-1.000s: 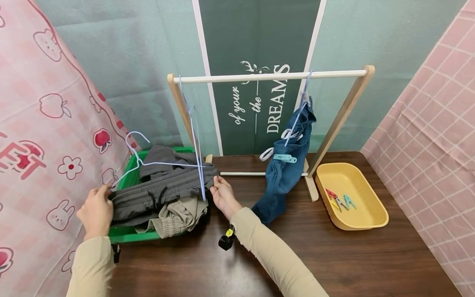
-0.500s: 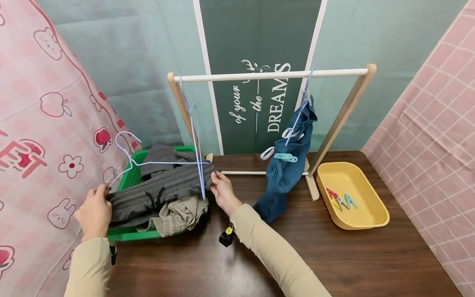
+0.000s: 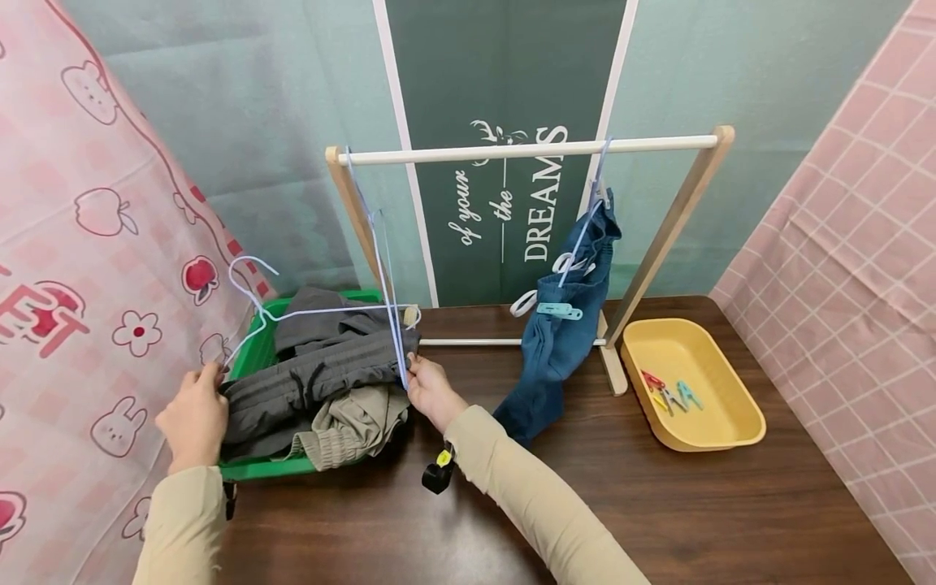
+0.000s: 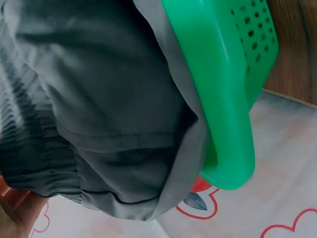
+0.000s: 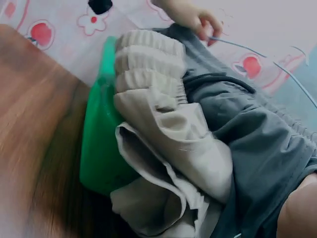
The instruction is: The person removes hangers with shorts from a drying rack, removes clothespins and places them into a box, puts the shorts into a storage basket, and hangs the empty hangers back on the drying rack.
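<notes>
Dark grey trousers (image 3: 314, 382) with a black drawstring are stretched by the waistband across a green basket (image 3: 252, 469). My left hand (image 3: 196, 418) pinches the waistband's left end together with one end of a lavender hanger (image 3: 329, 311). At the other end, my right hand (image 3: 435, 392) pinches the waistband's edge. The hanger's right arm stands above the cloth, and its hook points up. Beneath the trousers, beige elastic-waist trousers (image 3: 354, 431) bulge over the basket's side. In the right wrist view, the left hand (image 5: 193, 20) grips the waistband and hanger end.
A wooden rack (image 3: 512, 152) carries a bare hanger (image 3: 395, 317) close to my right hand and blue trousers (image 3: 566, 341) held with a light blue clip (image 3: 559, 311). A yellow tray (image 3: 731, 406) with several small pegs (image 3: 669, 394) stands at the right.
The right hand has come slightly left and down with the waistband. The hanger's right end has risen clear of that end of the cloth. The left hand has shifted only a little.
</notes>
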Tool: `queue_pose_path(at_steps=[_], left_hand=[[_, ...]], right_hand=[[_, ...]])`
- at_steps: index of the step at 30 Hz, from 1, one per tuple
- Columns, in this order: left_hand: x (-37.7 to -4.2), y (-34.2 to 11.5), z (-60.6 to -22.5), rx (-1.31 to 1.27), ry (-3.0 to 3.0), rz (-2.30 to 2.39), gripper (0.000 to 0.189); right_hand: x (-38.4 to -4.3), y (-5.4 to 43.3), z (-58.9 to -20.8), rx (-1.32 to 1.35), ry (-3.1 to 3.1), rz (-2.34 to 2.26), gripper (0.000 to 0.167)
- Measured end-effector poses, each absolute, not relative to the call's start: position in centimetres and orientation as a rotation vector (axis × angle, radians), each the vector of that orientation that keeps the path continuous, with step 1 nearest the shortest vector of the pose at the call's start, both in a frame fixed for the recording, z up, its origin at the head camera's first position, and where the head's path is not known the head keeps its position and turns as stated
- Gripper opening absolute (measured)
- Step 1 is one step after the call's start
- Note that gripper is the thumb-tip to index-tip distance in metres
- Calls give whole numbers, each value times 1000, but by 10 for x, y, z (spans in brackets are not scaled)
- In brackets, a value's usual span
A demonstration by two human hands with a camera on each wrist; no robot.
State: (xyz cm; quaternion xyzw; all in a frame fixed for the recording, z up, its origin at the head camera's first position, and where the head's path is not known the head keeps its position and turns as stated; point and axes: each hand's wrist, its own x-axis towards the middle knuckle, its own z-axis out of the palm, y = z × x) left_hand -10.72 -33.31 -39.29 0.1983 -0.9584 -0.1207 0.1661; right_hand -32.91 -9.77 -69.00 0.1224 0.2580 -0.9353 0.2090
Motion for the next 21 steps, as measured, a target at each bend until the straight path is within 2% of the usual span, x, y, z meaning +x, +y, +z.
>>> queue_pose_path(at_steps=[8,13,17,21], left_hand=[[-104,-336,-392,599,-2582,-378,23],[-104,-336,-392,479,-2447,-366,21],[-106,-335,-392,334,-2350,-316,16],[-108,-333,-387,334,-2379,-288,15]], right_hand=[[-278,-91,-627,266,1183,-2428,30],[-266,-86,-622,206,1292,-2345,32],[-264,-89,-622,207,1531,-2248,27],[-254,-90,-606,197,1723,-2169,26]])
